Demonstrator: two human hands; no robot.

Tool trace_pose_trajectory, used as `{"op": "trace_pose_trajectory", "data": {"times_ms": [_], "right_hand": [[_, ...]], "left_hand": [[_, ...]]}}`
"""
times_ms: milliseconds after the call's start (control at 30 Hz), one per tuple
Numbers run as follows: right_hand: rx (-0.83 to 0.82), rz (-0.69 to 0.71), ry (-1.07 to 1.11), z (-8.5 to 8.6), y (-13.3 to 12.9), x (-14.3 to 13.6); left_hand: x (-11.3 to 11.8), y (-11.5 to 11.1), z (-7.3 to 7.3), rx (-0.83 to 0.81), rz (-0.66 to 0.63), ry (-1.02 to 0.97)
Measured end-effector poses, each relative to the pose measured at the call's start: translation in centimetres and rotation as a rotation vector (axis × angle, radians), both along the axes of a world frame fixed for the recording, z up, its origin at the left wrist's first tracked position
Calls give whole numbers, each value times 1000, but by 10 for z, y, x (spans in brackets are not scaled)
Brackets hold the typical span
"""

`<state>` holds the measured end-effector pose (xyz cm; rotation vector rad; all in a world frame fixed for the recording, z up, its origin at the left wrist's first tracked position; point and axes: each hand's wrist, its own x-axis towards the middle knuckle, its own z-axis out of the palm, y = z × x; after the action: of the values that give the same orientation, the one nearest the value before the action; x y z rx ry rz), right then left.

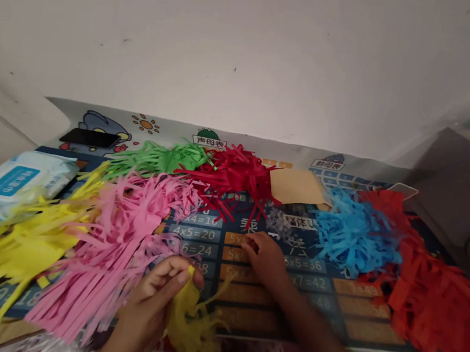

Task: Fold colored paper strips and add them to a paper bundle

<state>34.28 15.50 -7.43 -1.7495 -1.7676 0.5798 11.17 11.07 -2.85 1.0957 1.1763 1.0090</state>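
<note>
A yellow fringed paper strip (193, 326) hangs from my left hand (164, 285), its top pinched between thumb and fingers, at the mat's front edge. My right hand (265, 255) is to the right and a little farther back, over the printed mat, with its fingers curled together; what they hold, if anything, is too small to tell. Left of my left hand lie pink fringed paper (125, 219) and yellow fringed paper (36, 236). Beyond the hands are green (168, 158) and dark red fringed bundles (239, 176). Blue (357, 232) and red fringed paper (431, 294) lie on the right.
A wipes packet (13, 184) lies at the left, with a black phone (90, 138) behind it. A tan paper piece (298, 186) sits at the back of the printed mat (192, 303). The wall (242, 56) rises behind.
</note>
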Motion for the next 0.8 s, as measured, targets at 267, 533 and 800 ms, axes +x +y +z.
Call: {"op": "trace_pose_trajectory", "data": {"times_ms": [267, 533, 800], "right_hand": [[49, 75, 165, 13, -20, -14], [-100, -118, 855, 28, -64, -32], [-150, -207, 1008, 14, -73, -32]], "left_hand": [[20, 21, 6, 79, -196, 184], [34, 18, 4, 322, -243, 254], [39, 13, 8, 349, -224, 316]]}}
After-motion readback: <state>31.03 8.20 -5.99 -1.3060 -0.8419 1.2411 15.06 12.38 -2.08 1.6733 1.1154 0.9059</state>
